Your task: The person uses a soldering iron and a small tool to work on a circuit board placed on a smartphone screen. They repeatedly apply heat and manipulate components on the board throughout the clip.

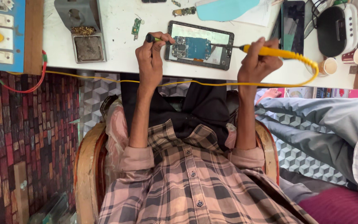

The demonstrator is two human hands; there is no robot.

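Observation:
An opened phone (199, 45) lies on the white table (117, 54) with a blue circuit board (191, 48) exposed inside it. My left hand (149, 56) grips a thin tool with a black and green handle (154, 39), whose tip points at the board's left end. My right hand (257, 63) holds a yellow soldering iron (276, 52); its metal tip reaches the right edge of the phone. The iron's yellow cord (195, 84) loops back along the table's front edge. My forearms stretch up from checked shirt sleeves.
A grey iron stand with brass wool (83, 35) sits left of the phone, beside a small green board (136, 27). A blue switch panel (1, 37) is far left. Another phone (293, 25), a black-and-white device (336, 29) and paper cups (330, 65) stand right. A person's grey-trousered leg (320, 124) is at my right.

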